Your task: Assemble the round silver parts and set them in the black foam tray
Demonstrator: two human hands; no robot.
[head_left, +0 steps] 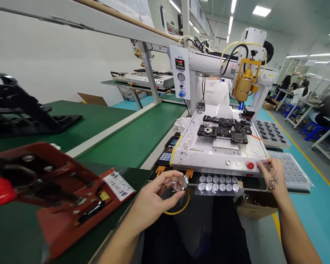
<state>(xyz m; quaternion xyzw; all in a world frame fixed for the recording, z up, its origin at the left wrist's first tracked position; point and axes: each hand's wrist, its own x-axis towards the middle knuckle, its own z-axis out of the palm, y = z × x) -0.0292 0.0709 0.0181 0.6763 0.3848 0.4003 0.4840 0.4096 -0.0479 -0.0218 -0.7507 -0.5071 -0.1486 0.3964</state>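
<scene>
My left hand (161, 198) is closed on a round silver watch case (180, 183), held between thumb and fingers in front of the machine's near edge. My right hand (273, 174) rests against the right front corner of the white dispensing machine (209, 160). Its thumb and fingers are apart, touching the panel just right of a red button (250, 165); the exact contact spot is hidden. On the machine's bed sit black fixtures (227, 128), one bearing a round metal part (208, 130). Above them hangs a golden dispensing head (243, 88).
A sheet of round clear pieces (218, 184) lies below the machine's front. Clear trays (288, 167) stand at the right. To the left are a red hand press (79, 198), a black press (24, 106) and a green conveyor belt (143, 135). A person in white (214, 91) sits behind.
</scene>
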